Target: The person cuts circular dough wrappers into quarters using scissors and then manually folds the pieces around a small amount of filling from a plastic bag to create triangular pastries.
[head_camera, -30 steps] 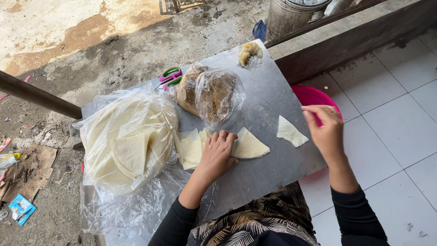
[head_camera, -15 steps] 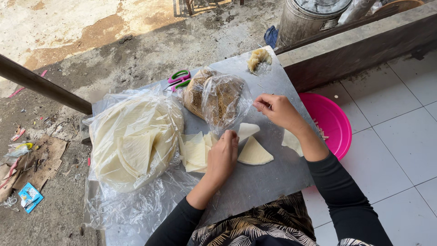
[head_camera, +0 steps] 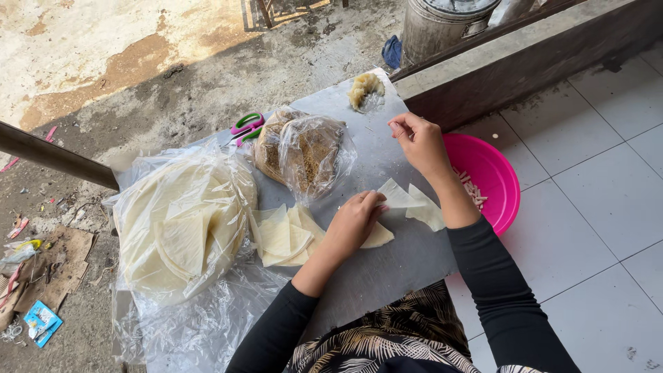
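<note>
We press our left hand (head_camera: 356,220) flat, fingers loosely spread, on a pale triangular wrapper (head_camera: 400,198) lying on the grey surface (head_camera: 387,266); it pins the sheet rather than gripping it. Our right hand (head_camera: 419,140) hovers farther off, above the surface, its fingertips pinched together; whether it holds a bit of something between them we cannot tell. A second wrapper piece (head_camera: 429,214) lies just right of the first, partly under our right forearm. Left of our left hand sits a small stack (head_camera: 283,238) of cut triangles, touching the big clear bag (head_camera: 181,224) of round sheets at the left end of the surface. Farther back, a smaller bag (head_camera: 304,152) holds brownish filling, with pink and green scissors (head_camera: 245,126) just beside it on its far left. A yellowish lump (head_camera: 364,88) rests at the far corner. A pink bowl (head_camera: 494,173) stands on the tiled floor (head_camera: 601,207) to the right, against the surface's edge, with a few pale strips inside.
</note>
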